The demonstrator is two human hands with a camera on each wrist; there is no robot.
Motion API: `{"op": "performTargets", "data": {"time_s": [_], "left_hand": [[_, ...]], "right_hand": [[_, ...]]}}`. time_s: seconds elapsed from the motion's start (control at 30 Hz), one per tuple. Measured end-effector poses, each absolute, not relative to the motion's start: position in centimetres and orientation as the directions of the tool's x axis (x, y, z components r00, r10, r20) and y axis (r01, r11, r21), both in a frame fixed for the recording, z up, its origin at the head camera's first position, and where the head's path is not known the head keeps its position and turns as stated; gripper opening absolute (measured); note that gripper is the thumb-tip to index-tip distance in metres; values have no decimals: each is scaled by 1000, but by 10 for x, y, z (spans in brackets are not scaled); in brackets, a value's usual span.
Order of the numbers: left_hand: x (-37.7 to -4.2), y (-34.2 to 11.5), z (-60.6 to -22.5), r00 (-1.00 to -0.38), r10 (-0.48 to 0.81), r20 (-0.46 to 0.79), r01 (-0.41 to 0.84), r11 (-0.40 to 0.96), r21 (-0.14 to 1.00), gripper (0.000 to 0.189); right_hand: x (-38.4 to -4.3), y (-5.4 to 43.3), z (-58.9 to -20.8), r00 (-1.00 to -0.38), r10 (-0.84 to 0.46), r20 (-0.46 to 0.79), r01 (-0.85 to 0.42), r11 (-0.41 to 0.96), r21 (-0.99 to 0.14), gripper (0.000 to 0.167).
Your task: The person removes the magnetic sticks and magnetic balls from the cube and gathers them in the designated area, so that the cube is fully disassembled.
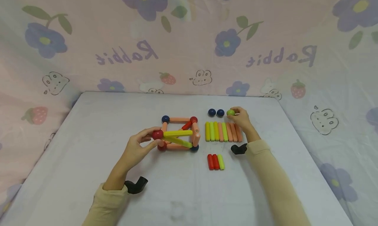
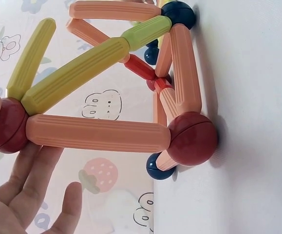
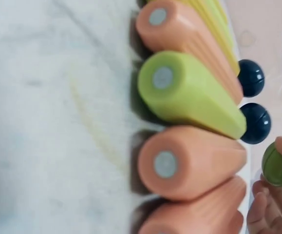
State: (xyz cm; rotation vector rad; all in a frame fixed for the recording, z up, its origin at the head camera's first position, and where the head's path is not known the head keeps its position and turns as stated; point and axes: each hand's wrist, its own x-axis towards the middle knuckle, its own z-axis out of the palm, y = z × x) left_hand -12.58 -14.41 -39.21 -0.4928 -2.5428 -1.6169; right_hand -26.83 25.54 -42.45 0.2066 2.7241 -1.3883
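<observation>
My left hand [image 1: 136, 152] grips a red ball [image 1: 157, 134] at an upper corner of a frame of magnetic sticks and balls. From that ball run two yellow sticks [image 2: 77, 75], one with a free end, and an orange stick [image 2: 97, 132] down to another red ball [image 2: 193, 139]. Blue balls [image 1: 165, 119] form other corners of the base. Two orange sticks [image 1: 196, 139] stand at the frame's right side. At the back right, my right hand [image 1: 242, 119] pinches a green ball [image 3: 279, 165] between thumb and fingers, beside two dark blue balls [image 1: 216, 113].
A row of yellow, green and orange sticks [image 1: 223, 132] lies just in front of the right hand. Closer to me are two red sticks [image 1: 213, 162] and a short green one [image 1: 220, 162]. A printed curtain [image 1: 183, 55] hangs behind the white table [image 1: 177, 193].
</observation>
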Motion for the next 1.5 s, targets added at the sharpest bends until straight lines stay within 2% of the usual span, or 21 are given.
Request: {"op": "performTargets", "data": {"time_s": [0.17, 0.37, 0.6, 0.77, 0.97, 1.07, 1.27, 1.37, 1.5], "left_hand": [[-126, -145, -393, -943, 223, 249, 319, 380, 868, 42], [-126, -144, -392, -945, 222, 241, 312, 382, 870, 42], [-125, -145, -392, -947, 220, 233, 304, 385, 872, 42], [-125, -145, -394, -948, 216, 235, 304, 389, 870, 42], [-127, -145, -393, -948, 215, 234, 304, 394, 868, 42], [-127, -145, -393, -947, 222, 234, 307, 393, 867, 43], [-129, -145, -394, -946, 230, 228, 304, 387, 871, 44], [-130, -145, -395, -945, 233, 231, 308, 384, 871, 44], [-130, -145, -395, -942, 236, 238, 315, 378, 871, 44]], "right_hand": [[-280, 252, -431, -984, 120, -128, 175, 629, -758, 50], [-286, 250, -433, -973, 177, -146, 225, 615, -756, 51], [-287, 252, -437, -970, 178, -165, 241, 610, -755, 50], [-284, 252, -433, -979, 152, -136, 202, 619, -759, 52], [-272, 249, -418, -989, 146, -18, 114, 684, -720, 47], [-259, 238, -409, -989, 126, 83, 27, 688, -726, 40], [-217, 198, -389, -942, -18, 335, -276, 609, -743, 26], [-195, 175, -379, -873, -121, 473, -454, 557, -695, 21], [-172, 144, -366, -745, -313, 590, -655, 511, -556, 21]]}}
